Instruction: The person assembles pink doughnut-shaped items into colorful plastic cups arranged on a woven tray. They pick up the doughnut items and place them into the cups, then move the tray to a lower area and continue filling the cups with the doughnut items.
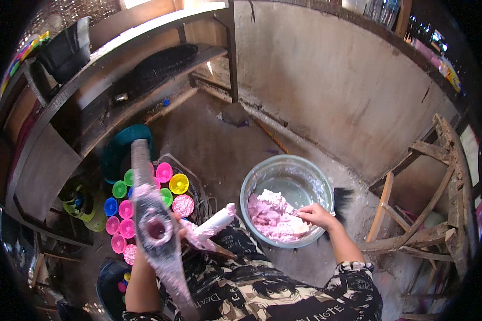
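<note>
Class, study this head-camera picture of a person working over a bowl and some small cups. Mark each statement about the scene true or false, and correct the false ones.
1. The metal bowl holds a pink mass. True.
2. The right hand rests on the cups. False: it reaches into the bowl.
3. The small cups are all green. False: pink, green, yellow and blue.
4. The left hand holds a long smeared tool. True.

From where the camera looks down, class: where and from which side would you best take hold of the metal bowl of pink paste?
Grip the metal bowl by its bare far rim, coming from above and the far side. The pink paste heaps against the near wall, where the right hand works, so the far edge looks clear and clean.
</note>
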`<state>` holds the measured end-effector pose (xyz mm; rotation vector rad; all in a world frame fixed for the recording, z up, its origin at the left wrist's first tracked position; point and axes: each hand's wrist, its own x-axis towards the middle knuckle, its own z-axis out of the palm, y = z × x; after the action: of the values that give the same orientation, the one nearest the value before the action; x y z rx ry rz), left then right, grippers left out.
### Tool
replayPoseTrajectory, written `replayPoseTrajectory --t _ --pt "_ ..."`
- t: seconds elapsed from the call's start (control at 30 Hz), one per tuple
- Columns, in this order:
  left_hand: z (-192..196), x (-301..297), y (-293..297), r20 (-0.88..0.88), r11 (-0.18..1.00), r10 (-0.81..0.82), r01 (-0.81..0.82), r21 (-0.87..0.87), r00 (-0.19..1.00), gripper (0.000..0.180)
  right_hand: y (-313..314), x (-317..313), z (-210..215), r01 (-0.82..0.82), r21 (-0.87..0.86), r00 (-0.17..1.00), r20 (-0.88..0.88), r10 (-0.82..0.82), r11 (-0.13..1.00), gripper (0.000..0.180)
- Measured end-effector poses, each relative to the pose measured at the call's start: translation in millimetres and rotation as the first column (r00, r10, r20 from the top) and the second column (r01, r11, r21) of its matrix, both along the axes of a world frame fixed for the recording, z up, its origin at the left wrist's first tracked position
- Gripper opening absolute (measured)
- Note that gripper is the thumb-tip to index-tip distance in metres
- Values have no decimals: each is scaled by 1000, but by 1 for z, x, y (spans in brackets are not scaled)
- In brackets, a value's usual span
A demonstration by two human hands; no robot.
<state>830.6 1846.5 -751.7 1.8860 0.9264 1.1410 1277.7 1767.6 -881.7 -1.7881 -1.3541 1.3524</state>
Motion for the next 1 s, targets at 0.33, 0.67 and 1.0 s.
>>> replayPoseTrajectory --t 0.33,0.67,1.0 --pt "37 77 -5 -382 945 -161 254 207 910 38 -16 -69 202 -479 402 837 -60 545 780 36" --pt "56 88 -33 -505 951 -139 257 171 852 38 -34 -123 313 -863 344 329 939 -104 370 25" --pt "23 75 -12 -561 984 6 95 152 828 35 -60 -157 285 -946 237 140 914 -382 220 16"
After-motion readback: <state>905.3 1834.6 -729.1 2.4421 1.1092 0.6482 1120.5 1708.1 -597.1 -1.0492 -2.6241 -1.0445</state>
